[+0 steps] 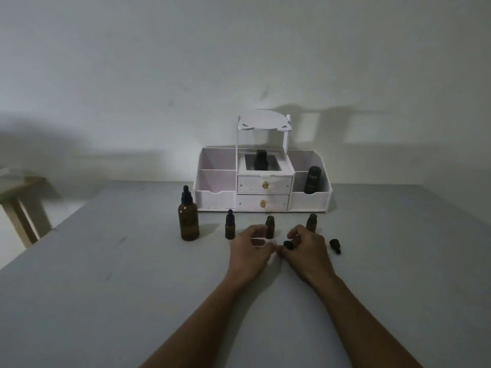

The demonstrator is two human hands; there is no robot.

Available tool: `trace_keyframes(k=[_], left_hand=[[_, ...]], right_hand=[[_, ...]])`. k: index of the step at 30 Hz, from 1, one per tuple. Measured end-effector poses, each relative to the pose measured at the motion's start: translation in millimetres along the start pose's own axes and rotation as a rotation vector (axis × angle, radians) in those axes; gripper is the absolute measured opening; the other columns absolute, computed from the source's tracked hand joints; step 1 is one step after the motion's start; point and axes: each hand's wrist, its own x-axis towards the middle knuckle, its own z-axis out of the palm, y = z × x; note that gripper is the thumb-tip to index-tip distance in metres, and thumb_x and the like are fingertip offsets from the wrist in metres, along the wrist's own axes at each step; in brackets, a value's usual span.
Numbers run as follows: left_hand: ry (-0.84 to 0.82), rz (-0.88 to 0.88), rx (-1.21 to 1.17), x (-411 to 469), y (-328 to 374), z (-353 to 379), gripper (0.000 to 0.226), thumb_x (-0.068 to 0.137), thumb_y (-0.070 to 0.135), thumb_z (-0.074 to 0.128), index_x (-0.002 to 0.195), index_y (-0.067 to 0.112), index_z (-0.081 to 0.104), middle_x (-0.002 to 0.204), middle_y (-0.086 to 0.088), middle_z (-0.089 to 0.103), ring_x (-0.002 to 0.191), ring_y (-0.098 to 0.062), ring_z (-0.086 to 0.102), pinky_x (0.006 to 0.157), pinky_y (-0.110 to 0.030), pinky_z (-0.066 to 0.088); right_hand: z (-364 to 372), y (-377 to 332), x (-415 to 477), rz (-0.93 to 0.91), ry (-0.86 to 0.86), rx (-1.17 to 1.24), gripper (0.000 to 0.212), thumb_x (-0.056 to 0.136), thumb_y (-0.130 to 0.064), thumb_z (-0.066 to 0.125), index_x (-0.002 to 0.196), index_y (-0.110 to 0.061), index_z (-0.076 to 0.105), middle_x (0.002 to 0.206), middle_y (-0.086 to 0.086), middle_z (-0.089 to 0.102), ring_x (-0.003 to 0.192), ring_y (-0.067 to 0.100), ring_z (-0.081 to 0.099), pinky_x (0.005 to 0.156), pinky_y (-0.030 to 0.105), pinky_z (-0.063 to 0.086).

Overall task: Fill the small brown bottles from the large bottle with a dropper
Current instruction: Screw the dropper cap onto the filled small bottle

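The right hand [305, 251] curls its fingers and thumb round a black dropper cap [288, 245], held low over the table [106, 288]. The left hand [249, 251] sits just beside it with its fingers bent inward toward the cap. Something pale shows between the two hands, perhaps the dropper's tube, but whether the left hand pinches it cannot be told in this dim light.

Just behind the hands stand two open small bottles: the middle bottle [270, 226] between them and the right bottle [311, 222], partly hidden by the right hand. A second loose cap [335, 246] lies on the table to the right. Further left a capped small bottle [230, 228] stands upright, and beyond it the large bottle [189, 221], its own dropper top on. Behind all of them sits a white organizer [218, 197] against the wall, with a black tube [313, 179] in its right compartment.

The step looks like opening up: two small bottles are uncapped and one remains closed. No filling seems under way, since the large bottle is shut. The next move likely calls for setting this cap down, then either uncapping the last small bottle or steadying the large bottle with one hand while the other unscrews its dropper.
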Motion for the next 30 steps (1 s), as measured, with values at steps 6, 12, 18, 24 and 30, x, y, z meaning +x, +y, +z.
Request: trace_keyframes(k=[6, 12, 18, 24, 30], left_hand=[[0.093, -0.065, -0.045, 25.4, 3.8, 15.9, 0.064, 0.084, 0.016, 0.078, 0.141, 0.012, 0.051, 0.139, -0.008, 0.058, 0.118, -0.021, 0.062, 0.097, -0.03, 0.05], [0.054, -0.065, -0.069, 38.8, -2.9, 12.4, 0.06, 0.082, 0.01, 0.079, 0.138, 0.011, 0.056, 0.132, -0.009, 0.064, 0.11, -0.019, 0.066, 0.098, -0.032, 0.053], [0.016, -0.095, -0.091, 37.6, -2.2, 13.2, 0.055, 0.088, 0.007, 0.072, 0.139, 0.01, 0.053, 0.134, -0.005, 0.061, 0.096, -0.006, 0.058, 0.053, -0.003, 0.046], [0.001, -0.078, -0.086, 37.4, 0.1, 16.0, 0.051, 0.089, 0.007, 0.07, 0.138, 0.007, 0.055, 0.132, -0.012, 0.063, 0.087, -0.005, 0.058, 0.046, 0.0, 0.039], [0.013, -0.075, -0.086, 33.4, 4.1, 15.1, 0.044, 0.092, 0.006, 0.066, 0.135, 0.007, 0.058, 0.13, -0.011, 0.064, 0.078, -0.002, 0.059, 0.046, 0.001, 0.038]], right_hand=[[-6.5, 3.8, 6.3, -0.056, 0.148, 0.087, 0.029, 0.08, -0.016, 0.08, 0.104, -0.011, 0.066, 0.1, 0.004, 0.07, 0.083, 0.009, 0.061, 0.073, 0.009, 0.046], [-15.4, -9.0, 22.4, -0.077, 0.282, 0.333, 0.025, 0.074, -0.008, 0.082, 0.093, -0.016, 0.068, 0.087, -0.005, 0.07, 0.078, 0.004, 0.065, 0.067, 0.007, 0.045], [-19.1, -26.1, 53.6, -0.116, 0.217, 0.495, 0.028, 0.079, -0.023, 0.081, 0.105, -0.019, 0.07, 0.102, -0.006, 0.071, 0.094, 0.007, 0.067, 0.08, 0.016, 0.052], [-12.0, -21.7, 54.0, -0.107, 0.197, 0.569, 0.027, 0.083, -0.02, 0.076, 0.108, -0.027, 0.069, 0.1, -0.016, 0.067, 0.093, -0.005, 0.062, 0.078, 0.008, 0.049], [-12.5, -18.3, 51.9, -0.116, 0.225, 0.59, 0.028, 0.08, -0.017, 0.079, 0.107, -0.015, 0.07, 0.098, -0.009, 0.072, 0.09, -0.001, 0.068, 0.07, 0.006, 0.052]])
